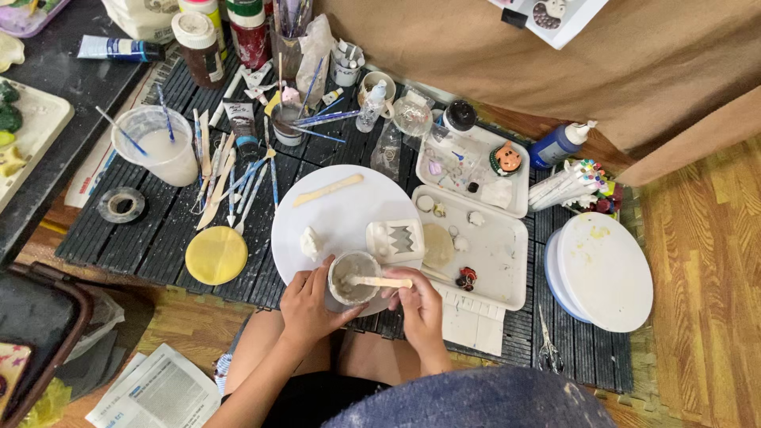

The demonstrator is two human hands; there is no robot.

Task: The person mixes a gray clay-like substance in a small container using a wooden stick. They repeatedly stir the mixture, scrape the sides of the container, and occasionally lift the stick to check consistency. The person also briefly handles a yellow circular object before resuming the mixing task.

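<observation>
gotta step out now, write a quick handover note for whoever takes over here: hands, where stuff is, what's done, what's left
Left hand holds the small cup of pale paste at the near edge of the round white board.
Right hand grips a flat wooden stick resting in the cup.
On the board: a white zigzag-cut piece, a small white lump, a second wooden stick.
Done: paste in the cup, piece cut.
Left: no paste visible on the piece yet.

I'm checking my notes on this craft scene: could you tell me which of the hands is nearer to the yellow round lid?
Left. The left hand cups the small cup, just right of the yellow lid. The right hand is farther right, holding the wooden stick.
</observation>
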